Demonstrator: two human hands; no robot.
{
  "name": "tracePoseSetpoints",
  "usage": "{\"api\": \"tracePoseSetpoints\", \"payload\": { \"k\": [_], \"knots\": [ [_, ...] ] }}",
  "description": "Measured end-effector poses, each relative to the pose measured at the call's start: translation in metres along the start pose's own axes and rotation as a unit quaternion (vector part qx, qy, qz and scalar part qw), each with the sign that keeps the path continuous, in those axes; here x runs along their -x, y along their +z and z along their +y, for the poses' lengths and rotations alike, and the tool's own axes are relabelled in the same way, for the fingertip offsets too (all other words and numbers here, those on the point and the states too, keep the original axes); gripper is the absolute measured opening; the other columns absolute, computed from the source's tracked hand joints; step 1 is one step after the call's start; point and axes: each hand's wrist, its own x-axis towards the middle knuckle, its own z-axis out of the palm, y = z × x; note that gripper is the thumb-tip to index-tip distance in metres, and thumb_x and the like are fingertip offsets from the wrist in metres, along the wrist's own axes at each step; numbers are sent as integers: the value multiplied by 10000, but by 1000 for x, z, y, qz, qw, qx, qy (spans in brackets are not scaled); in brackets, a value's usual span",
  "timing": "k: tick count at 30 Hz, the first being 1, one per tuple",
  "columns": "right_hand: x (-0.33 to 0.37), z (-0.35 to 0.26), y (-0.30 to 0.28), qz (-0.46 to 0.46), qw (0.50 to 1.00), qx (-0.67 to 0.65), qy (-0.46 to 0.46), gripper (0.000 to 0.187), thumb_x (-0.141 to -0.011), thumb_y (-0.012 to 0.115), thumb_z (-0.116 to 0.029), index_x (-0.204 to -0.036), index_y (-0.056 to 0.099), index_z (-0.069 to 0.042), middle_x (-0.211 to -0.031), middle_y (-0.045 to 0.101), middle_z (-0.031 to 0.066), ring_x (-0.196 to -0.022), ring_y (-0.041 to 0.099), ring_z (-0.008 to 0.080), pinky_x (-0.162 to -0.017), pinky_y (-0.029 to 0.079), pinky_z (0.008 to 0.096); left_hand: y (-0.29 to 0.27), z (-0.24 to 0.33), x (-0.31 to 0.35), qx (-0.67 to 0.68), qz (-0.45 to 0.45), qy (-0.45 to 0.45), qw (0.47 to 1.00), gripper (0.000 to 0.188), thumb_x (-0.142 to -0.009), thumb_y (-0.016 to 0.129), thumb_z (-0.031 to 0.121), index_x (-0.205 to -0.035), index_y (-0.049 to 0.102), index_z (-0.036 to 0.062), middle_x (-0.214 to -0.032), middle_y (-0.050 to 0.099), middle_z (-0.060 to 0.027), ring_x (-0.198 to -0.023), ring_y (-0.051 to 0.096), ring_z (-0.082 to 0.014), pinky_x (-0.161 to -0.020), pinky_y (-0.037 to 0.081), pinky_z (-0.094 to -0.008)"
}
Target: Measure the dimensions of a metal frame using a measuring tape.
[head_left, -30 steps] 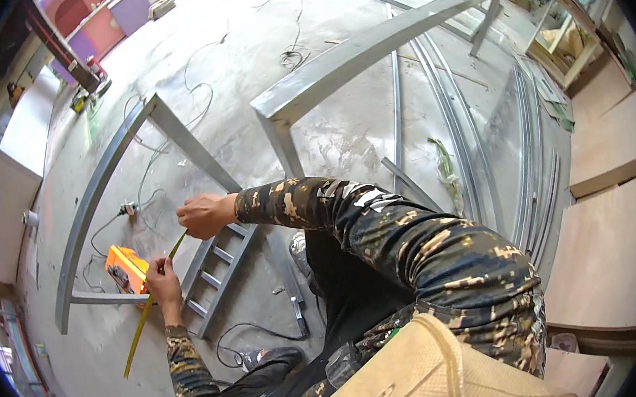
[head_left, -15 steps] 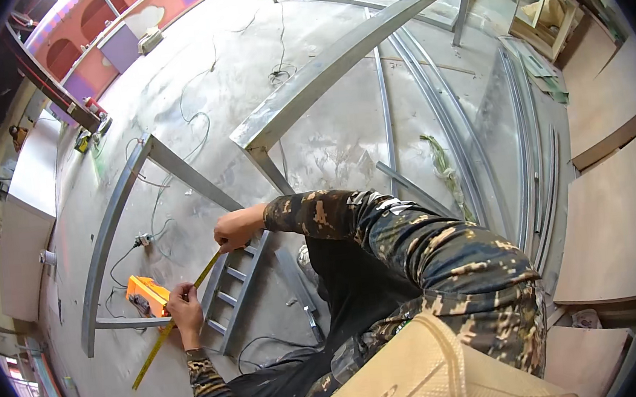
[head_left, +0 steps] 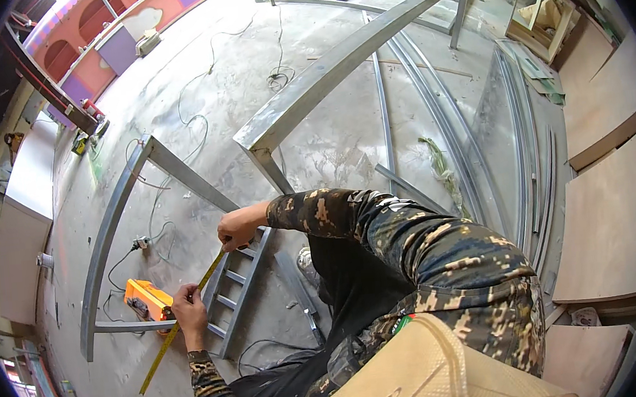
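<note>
A yellow tape measure (head_left: 158, 361) runs on a slant between my hands, its blade passing my left hand and sticking out toward the lower left. My left hand (head_left: 188, 308) pinches the blade next to the metal frame (head_left: 129, 325). My right hand (head_left: 242, 226) is closed on the tape's upper end, near the frame's corner; whether the case is inside it is hidden. Just below my right hand lies a small ladder-like steel piece (head_left: 237, 296) with several rungs. An orange tool or case (head_left: 147, 295) sits beside the frame's lower bar.
A long grey steel frame (head_left: 336, 64) stands ahead. Steel tubes (head_left: 430, 98) lie on the floor at the right, near wooden panels (head_left: 606, 211). Cables (head_left: 194, 126) trail over the concrete. A loose metal bar (head_left: 295, 284) rests near my foot.
The tape's free end has shifted slightly right and down. Both hands keep their grip and have barely moved.
</note>
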Motion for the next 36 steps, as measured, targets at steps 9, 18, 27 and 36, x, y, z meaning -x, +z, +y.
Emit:
{"api": "tracePoseSetpoints", "payload": {
  "k": [9,18,27,36],
  "knots": [
    [-13,-10,-6,-14,1000,8,16,367,-896,622,-363,-804,702,-17,-628,655,108,-568,627,241,-583,502,379,-7,-7,4,-4,27,1,1000,70,-832,635,2,-884,672,-26,-772,675,-142,-723,654,-213,-670,498,-321],
    [-14,-14,13,-16,1000,-16,5,345,-875,623,-343,-804,705,-16,-654,674,107,-601,641,244,-605,501,388,-19,-1,22,-17,19,-2,1000,72,-818,631,1,-871,672,-22,-746,674,-155,-677,656,-261,-644,497,-341],
    [-14,-31,6,-33,998,-30,39,332,-886,626,-330,-777,705,-25,-616,664,85,-575,628,239,-596,499,378,-21,-12,23,-31,28,30,999,94,-833,625,1,-912,669,-22,-802,678,-163,-716,657,-250,-664,502,-340],
    [-24,-13,17,-9,1000,-10,21,348,-887,638,-348,-801,714,-20,-652,671,109,-615,639,251,-626,502,369,-17,-23,24,-16,41,20,999,90,-876,630,41,-936,678,-5,-758,642,-133,-647,587,-213,-610,465,-334]
  ]
}}
